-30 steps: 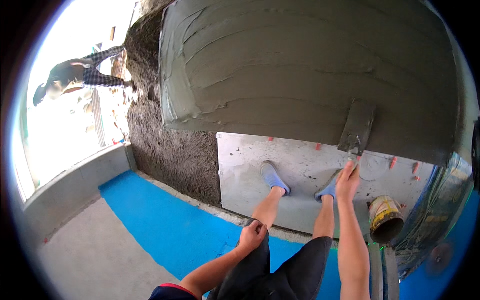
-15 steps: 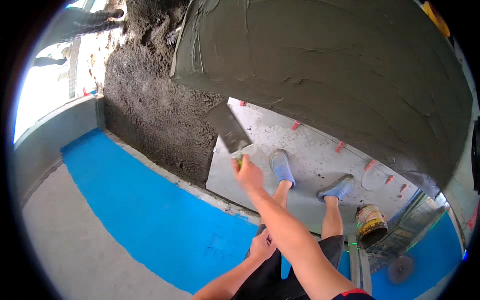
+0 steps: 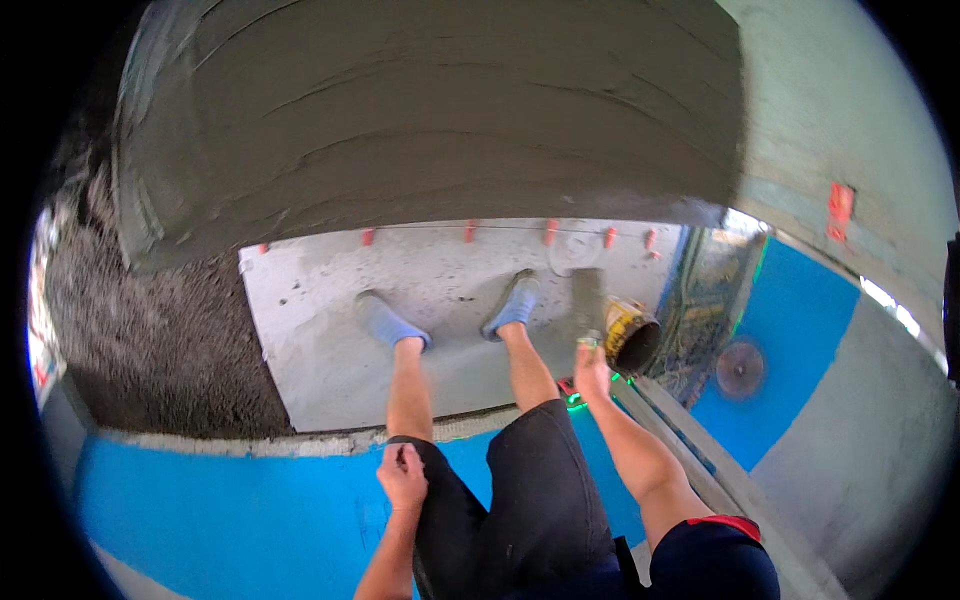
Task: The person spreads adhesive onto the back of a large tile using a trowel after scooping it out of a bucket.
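Note:
My right hand (image 3: 592, 372) is closed round the handle of a flat steel trowel (image 3: 588, 300), slightly blurred, its blade coated grey. The blade is beside a yellow bucket (image 3: 622, 322) with a dark mouth; whether they touch I cannot tell. My left hand (image 3: 402, 478) is by my left thigh, its fingers curled loosely and nothing showing in them. Beyond my feet spreads a broad layer of smooth, wet grey mortar (image 3: 430, 120) with curved trowel ridges.
I stand in blue shoes on a pale panel (image 3: 330, 330); several red clips (image 3: 468, 231) line its far edge. Rough dark mortar (image 3: 160, 330) lies left. Blue-coated strips (image 3: 230, 500) border the panel's near side and the right. A round disc (image 3: 740, 369) is at right.
The view has swung right. My right hand has carried the trowel from the rough mortar at the left to beside the bucket. My left hand stays near my thigh.

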Available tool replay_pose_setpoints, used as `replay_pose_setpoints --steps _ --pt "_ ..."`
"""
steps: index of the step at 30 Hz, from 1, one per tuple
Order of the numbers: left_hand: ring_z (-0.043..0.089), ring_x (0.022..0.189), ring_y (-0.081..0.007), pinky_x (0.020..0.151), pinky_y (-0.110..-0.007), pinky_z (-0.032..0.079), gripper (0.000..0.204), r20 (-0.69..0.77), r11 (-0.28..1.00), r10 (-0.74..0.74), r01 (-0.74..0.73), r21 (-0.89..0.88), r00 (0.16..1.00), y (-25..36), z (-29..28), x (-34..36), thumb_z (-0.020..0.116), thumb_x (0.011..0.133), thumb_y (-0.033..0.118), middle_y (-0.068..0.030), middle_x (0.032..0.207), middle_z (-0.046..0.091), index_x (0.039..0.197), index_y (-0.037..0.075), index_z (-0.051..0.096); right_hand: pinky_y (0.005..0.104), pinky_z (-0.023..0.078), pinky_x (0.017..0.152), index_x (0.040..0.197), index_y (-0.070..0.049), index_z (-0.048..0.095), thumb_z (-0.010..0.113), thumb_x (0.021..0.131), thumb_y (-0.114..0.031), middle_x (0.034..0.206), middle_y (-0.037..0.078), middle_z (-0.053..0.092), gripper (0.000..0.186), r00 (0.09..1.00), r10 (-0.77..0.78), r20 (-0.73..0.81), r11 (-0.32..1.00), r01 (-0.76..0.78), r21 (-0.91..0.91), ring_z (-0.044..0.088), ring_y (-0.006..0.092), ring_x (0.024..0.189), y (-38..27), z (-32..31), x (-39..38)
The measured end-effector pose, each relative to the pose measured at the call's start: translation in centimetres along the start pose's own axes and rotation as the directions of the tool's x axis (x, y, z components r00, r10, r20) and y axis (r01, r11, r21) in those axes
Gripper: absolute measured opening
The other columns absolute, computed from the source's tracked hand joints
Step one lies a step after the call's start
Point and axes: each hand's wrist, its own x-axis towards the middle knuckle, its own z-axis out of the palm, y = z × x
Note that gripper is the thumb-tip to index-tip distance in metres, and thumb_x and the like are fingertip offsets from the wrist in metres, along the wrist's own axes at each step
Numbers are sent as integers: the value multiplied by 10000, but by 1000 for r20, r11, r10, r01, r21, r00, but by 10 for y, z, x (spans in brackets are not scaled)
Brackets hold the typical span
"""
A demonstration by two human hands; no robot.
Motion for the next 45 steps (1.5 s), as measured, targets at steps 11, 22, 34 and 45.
replay_pose_setpoints --steps 11,22,34,45 --pt "504 394 -118 343 -274 387 202 19 965 -91 84 248 996 38 52 -15 541 926 152 -80 588 584 854 -34 569 483 473 839 1210 -125 514 590 845 -312 1130 190 598 417 914 405 1 908 -403 -116 579 392 1022 269 -50 65" --pt "500 367 -150 323 -278 397 161 57 872 -227 176 457 972 56 175 -39 536 911 116 -87 568 543 867 -39 535 492 493 801 1136 -94 512 631 821 -312 1127 216 512 401 952 103 289 992 -121 44 565 405 1001 350 10 131" --pt "590 490 -161 431 -246 460 120 330 970 -117 37 240 937 158 321 -70 545 914 95 -104 695 607 912 -25 553 421 480 746 860 -28 629 538 889 -354 794 173 653 339 986 -12 168 807 -90 583 627 355 813 261 -103 210" --pt "611 646 -176 578 -286 495 138 391 933 -255 331 -140 884 192 380 35 517 933 143 -97 790 636 925 17 571 446 462 799 946 -44 659 410 935 -471 881 232 648 494 984 56 -167 846 42 532 613 397 923 201 -280 364"
